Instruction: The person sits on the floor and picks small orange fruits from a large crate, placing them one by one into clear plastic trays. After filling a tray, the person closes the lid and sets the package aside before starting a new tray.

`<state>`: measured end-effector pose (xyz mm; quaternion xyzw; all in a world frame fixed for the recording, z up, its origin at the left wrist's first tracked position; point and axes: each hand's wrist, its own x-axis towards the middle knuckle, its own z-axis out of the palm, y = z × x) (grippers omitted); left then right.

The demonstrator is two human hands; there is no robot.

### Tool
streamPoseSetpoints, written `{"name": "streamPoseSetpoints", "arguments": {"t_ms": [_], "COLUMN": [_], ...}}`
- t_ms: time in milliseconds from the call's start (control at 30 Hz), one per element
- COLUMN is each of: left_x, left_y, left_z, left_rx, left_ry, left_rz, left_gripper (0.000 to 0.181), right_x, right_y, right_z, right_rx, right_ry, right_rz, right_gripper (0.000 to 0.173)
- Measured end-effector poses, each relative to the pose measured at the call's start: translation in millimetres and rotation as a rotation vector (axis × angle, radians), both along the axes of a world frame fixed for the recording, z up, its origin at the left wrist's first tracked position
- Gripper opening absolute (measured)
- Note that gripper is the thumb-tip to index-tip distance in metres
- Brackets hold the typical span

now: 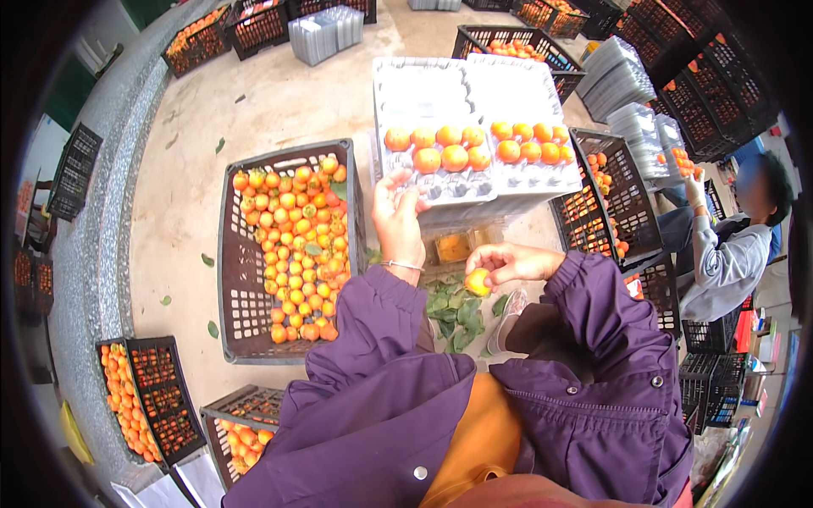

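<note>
In my right hand [508, 265] is a yellow-orange persimmon [477, 283], held low in front of me, above loose green leaves [460, 317]. My left hand [399, 222] is at the front left corner of a clear plastic fruit tray [422, 82], its fingers apart; no fruit shows in it. Two rows of orange persimmons [453, 158] sit in this tray's cups, with bare cups at the front. Beside it on the right, a second clear tray [514, 82] also holds two rows of persimmons [531, 151]. Both trays rest on a tall stack of trays [470, 219].
A black plastic crate [223, 279] of persimmons stands on the floor left of the stack. More crates [610, 222] are to the right, near a seated person [730, 254] holding a filled tray. Stacked empty trays [327, 33] stand farther back. A crate [152, 400] is at lower left.
</note>
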<state>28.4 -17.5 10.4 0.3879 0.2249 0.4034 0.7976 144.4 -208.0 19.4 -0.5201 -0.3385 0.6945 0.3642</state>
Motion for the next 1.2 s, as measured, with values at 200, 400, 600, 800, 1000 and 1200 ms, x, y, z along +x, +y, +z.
{"name": "streamPoseSetpoints", "arguments": {"t_ms": [200,400,600,800,1000,1200], "left_x": [3.3,-14.0,-74.0,-201.5,-256.8,-221.1], "left_y": [1.4,12.3,104.4,224.6,233.7,179.2], "left_z": [1.9,7.7,-2.0,-124.0,-256.9,-285.8], "left_rx": [-0.007,-0.027,0.202,0.344,0.362,0.609], "left_ry": [0.002,-0.039,0.071,0.961,1.501,1.647], "left_rz": [0.009,0.029,-0.011,-0.231,-0.658,-0.647], "left_gripper": [0.03,0.028,0.022,0.013,0.02,0.048], "right_x": [98.9,82.1,8.1,7.3,14.0,17.7], "right_y": [37.9,31.0,-27.5,-36.8,-30.6,-32.6], "right_z": [116.3,100.6,33.4,6.2,3.1,-1.8], "right_rx": [0.662,0.484,0.171,0.067,0.045,-0.003], "right_ry": [0.072,-0.176,-0.388,-0.38,-0.398,-0.45], "right_rz": [-0.789,-0.799,-0.479,-0.492,-0.464,-0.467], "right_gripper": [0.049,0.048,0.027,0.027,0.026,0.025]}}
